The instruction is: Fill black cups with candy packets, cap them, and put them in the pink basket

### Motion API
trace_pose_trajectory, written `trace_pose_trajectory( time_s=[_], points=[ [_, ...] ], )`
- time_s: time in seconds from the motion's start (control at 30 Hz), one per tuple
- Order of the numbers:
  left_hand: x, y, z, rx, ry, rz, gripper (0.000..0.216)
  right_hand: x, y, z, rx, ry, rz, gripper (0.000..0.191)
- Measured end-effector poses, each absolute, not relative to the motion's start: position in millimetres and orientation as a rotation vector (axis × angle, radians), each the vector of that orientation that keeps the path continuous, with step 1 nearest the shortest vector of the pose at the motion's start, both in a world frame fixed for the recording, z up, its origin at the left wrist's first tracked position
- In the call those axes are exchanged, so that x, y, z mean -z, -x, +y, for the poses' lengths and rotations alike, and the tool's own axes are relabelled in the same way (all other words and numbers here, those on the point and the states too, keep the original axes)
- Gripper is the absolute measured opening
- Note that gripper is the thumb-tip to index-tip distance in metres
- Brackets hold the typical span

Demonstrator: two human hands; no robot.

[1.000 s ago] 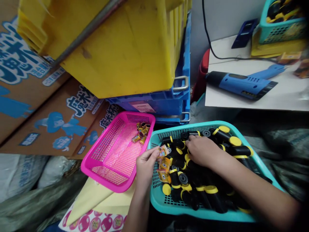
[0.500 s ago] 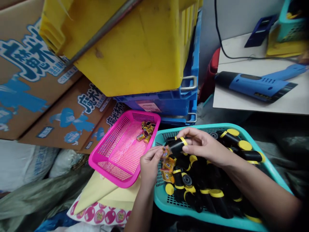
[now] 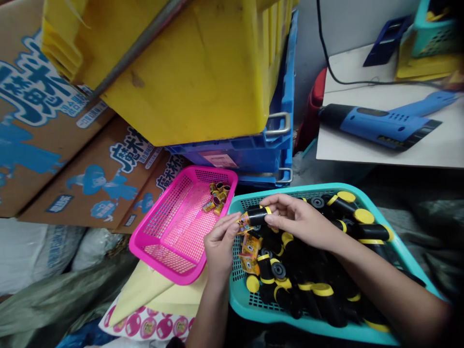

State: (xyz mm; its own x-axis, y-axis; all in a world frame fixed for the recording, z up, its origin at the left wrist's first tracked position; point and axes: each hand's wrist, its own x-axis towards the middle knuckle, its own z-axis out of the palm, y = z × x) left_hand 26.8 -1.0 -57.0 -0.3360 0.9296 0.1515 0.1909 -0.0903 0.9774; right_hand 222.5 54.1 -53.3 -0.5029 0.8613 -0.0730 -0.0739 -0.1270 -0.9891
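My right hand point(image 3: 293, 217) grips a small black canister point(image 3: 256, 216) by its yellow-capped end, above the turquoise basket. My left hand point(image 3: 223, 241) pinches a clear and orange printed plastic sleeve point(image 3: 244, 222), which meets the canister's other end; how far it goes around the canister I cannot tell. Below, the turquoise basket point(image 3: 290, 319) holds many black canisters with yellow lids, lying in a jumble. Loose orange printed sleeves point(image 3: 250, 244) lie at its left side. Several canisters in printed sleeves point(image 3: 216, 198) lie in a corner of the pink basket point(image 3: 136, 241).
A yellow crate point(image 3: 203, 87) sits on blue crates point(image 3: 250, 162) behind the baskets. Printed cardboard boxes point(image 3: 105, 193) stand at the left. A blue heat gun point(image 3: 377, 123) lies on a white tabletop point(image 3: 348, 150). Yellowish sheets point(image 3: 181, 299) lie under the pink basket.
The printed sleeve and the canister's end have come together, and more of the sleeve's print now shows at that end. Both hands have shifted slightly left in view.
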Motion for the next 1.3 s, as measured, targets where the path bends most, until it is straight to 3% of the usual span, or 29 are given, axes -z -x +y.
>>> trace_pose_trajectory(
  time_s=[0.23, 0.33, 0.53, 0.7, 0.8, 0.93, 1.1, 1.3],
  points=[
    [62.3, -29.3, -1.4, -1.562, -1.112, 1.485, 0.027, 53.4, -222.2, 55.6, -1.877, 0.849, -1.336, 0.033],
    [59.5, -32.0, -1.4, -1.556, -1.159, 1.531, 0.022, 52.0, -223.0, 53.7, -1.905, 0.799, -1.368, 0.034],
    [45.0, -34.6, -0.1, -1.518, -1.417, 1.525, 0.011, 49.3, -222.3, 50.3, -1.804, 0.768, -1.460, 0.035],
    [37.4, -30.5, 1.4, -1.374, -1.454, 1.406, 0.029, 51.9, -216.5, 49.0, -1.630, 0.816, -1.530, 0.038],
    [35.2, -30.1, 1.2, -1.282, -1.389, 1.366, 0.029, 54.0, -214.0, 49.1, -1.624, 0.739, -1.531, 0.037],
    [35.9, -33.5, -0.3, -1.253, -1.228, 1.304, 0.027, 54.4, -213.0, 49.3, -1.825, 0.616, -1.385, 0.038],
    [38.7, -41.8, -5.3, -1.228, -1.089, 1.228, 0.027, 56.5, -210.9, 44.9, -2.335, 0.389, -1.099, 0.053],
    [42.4, -45.8, -9.9, -1.201, -1.062, 1.101, 0.027, 64.2, -208.2, 45.8, -2.372, 0.404, -0.991, 0.049]
  ],
)
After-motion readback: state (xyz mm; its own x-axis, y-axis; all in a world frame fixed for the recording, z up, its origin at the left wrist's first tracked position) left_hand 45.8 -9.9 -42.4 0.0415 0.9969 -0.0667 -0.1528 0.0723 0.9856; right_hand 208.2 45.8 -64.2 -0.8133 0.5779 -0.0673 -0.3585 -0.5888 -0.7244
